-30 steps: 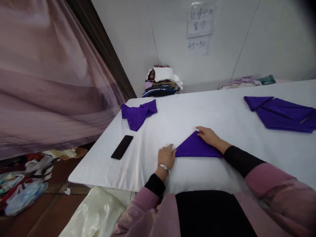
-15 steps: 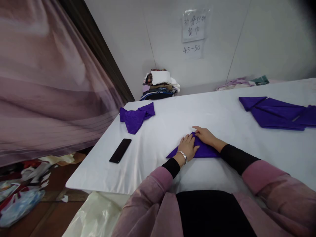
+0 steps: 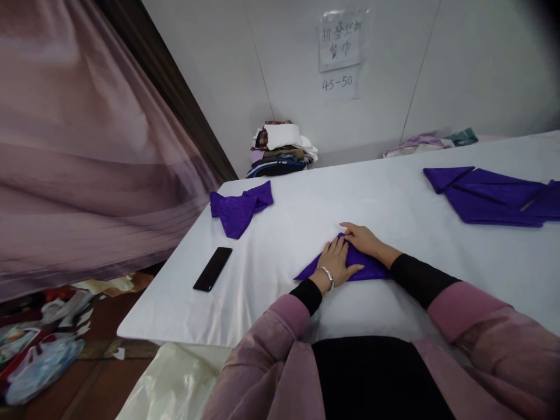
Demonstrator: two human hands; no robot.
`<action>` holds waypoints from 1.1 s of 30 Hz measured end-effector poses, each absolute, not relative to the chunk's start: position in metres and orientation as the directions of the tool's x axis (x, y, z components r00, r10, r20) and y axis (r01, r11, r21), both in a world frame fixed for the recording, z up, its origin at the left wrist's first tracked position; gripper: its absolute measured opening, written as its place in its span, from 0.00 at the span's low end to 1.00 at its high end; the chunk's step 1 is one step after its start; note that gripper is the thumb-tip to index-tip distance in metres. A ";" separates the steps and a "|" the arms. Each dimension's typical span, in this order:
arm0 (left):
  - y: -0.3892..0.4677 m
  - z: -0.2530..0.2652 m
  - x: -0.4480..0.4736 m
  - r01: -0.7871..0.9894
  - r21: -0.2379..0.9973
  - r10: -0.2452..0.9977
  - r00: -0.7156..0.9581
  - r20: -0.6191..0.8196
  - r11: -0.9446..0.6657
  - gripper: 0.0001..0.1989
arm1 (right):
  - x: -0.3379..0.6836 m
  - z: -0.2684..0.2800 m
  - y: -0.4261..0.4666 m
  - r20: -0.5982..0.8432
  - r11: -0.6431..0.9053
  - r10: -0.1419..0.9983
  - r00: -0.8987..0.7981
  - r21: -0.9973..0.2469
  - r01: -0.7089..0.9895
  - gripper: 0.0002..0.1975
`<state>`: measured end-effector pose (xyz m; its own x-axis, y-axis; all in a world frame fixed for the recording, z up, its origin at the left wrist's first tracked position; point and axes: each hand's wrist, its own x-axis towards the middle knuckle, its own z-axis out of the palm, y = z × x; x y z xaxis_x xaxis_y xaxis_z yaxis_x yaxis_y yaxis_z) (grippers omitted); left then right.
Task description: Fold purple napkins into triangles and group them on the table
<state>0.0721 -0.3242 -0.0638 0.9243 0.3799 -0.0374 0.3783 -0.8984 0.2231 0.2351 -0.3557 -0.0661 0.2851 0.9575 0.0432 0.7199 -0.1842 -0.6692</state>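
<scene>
Both arms reach forward over the near table [image 3: 245, 303] edge, pink sleeves with black cuffs. Left hand [image 3: 339, 262] lies flat, fingers spread, palm down on the folded napkin [image 3: 371, 269], bracelet on the wrist. Right hand [image 3: 361, 238] is open too, fingertips pressing the napkin's far tip, just beside the left. Phone [image 3: 213, 269] lies to the left; a crumpled napkin [image 3: 238, 207] farther back; flat napkins [image 3: 490, 195] far right.

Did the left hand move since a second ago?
Yes. The left hand slid right, away from the phone, onto the purple napkin, near the right hand.
</scene>
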 end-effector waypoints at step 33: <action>-0.320 -0.065 0.069 0.373 0.195 0.372 0.927 -0.041 -0.907 0.37 | 0.200 -0.057 -0.529 0.264 -0.065 0.947 0.182 -0.400 0.914 0.26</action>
<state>0.0692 -0.3197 -0.0652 0.9273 0.3720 -0.0410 0.3726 -0.9073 0.1948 0.2002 -0.5292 -0.0567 0.1823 0.9472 0.2636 0.9144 -0.0648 -0.3995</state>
